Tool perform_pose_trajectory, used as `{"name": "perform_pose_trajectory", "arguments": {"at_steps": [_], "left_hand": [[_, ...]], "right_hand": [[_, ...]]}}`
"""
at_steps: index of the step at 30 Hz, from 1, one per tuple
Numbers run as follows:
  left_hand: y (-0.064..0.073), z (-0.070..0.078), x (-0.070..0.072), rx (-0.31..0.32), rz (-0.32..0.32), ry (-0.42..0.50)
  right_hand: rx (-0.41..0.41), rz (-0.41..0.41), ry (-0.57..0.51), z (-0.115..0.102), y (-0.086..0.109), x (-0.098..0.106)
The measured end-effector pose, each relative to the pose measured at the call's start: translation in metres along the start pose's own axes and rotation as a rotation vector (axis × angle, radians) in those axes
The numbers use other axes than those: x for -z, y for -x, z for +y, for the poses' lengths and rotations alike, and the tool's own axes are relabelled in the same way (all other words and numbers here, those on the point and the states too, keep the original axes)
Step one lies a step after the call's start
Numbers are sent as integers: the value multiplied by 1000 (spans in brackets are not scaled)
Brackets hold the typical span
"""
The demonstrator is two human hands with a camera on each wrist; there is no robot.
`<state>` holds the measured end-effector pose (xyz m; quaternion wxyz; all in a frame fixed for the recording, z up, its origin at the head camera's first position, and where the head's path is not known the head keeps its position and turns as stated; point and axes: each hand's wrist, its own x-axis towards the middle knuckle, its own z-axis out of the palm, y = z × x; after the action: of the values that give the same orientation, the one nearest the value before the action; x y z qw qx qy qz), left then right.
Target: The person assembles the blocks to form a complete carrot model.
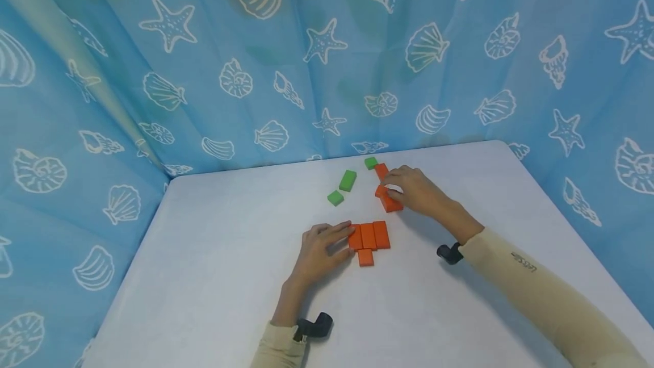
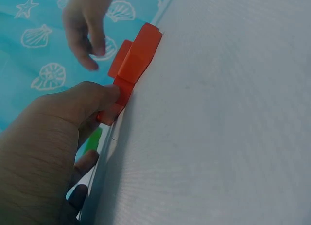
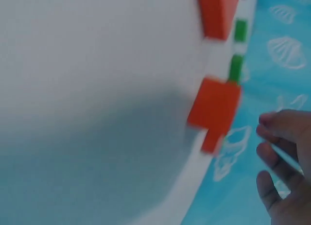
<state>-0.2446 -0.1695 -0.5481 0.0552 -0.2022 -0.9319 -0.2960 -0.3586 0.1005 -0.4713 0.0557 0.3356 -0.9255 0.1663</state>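
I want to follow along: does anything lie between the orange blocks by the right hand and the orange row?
Nothing visible does: only white tabletop shows between the orange blocks and the orange row. The green blocks lie left of that gap.

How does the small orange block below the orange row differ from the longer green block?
Shape: the small orange block is nearly square; the longer green block is oblong.
Place: the small orange block appears to touch the orange row; the longer green block lies apart from it.
Both lie on the white table.
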Motion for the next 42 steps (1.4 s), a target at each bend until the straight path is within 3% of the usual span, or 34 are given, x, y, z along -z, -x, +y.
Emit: {"name": "perform_pose_trajectory", "arguments": {"at_steps": [5,10,18,22,32,42], "left_hand": [[2,4,-6,-18,0,20],[0,9,-5,-44,11,-1],[-5,11,1,-48,15,-27],[-5,10,2,-51,22,-25],[0,5,3,-24,21,-16],[1,4,1,-6,21,-11]], "right_hand": [[114,-103,32,23,-7,-5],[167,-86,55,36,-5,-10],[97,16,45,49,10,-9],[56,23,72,52,27,-4],[13,-46,-5,45,74,5],[161,-37,-97,6,113,-3]]}}
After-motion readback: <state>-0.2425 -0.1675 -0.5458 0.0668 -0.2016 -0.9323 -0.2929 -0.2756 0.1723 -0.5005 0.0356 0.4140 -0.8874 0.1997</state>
